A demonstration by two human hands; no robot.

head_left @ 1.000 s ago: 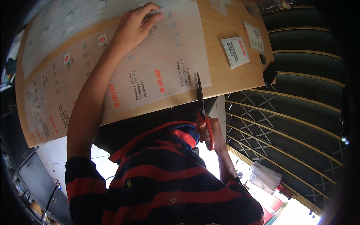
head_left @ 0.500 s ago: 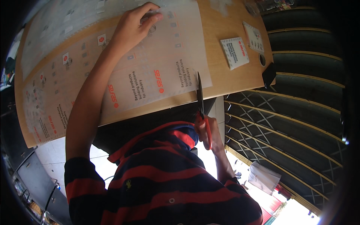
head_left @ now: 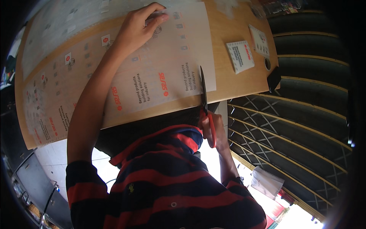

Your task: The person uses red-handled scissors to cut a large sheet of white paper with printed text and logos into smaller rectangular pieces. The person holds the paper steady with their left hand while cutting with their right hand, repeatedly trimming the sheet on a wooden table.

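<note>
A large translucent sheet [head_left: 174, 57], printed with orange and dark lettering and small pictures, lies on the wooden table [head_left: 232, 86]. On its far part rests my left hand [head_left: 143, 28], fingers bent and thumb apart from the forefinger. Red-handled scissors [head_left: 203, 89] with dark blades are gripped in my right hand [head_left: 214, 128] at the table's near edge. One long blade lies over the sheet's near edge, close to its right side and beside the printing, pointing away from me. Whether the other blade is under the sheet cannot be made out.
Two small printed packets, a nearer one [head_left: 240, 56] and a farther one [head_left: 260, 41], lie at the table's right. A dark object [head_left: 273, 78] sits at the right corner. More clear plastic sheeting [head_left: 76, 23] covers the far left. A folding metal gate [head_left: 305, 87] stands to the right.
The scissors have moved a little farther from me, their tip now higher along the printing. My left hand stays at the same spot on the sheet. The whole view has shifted slightly.
</note>
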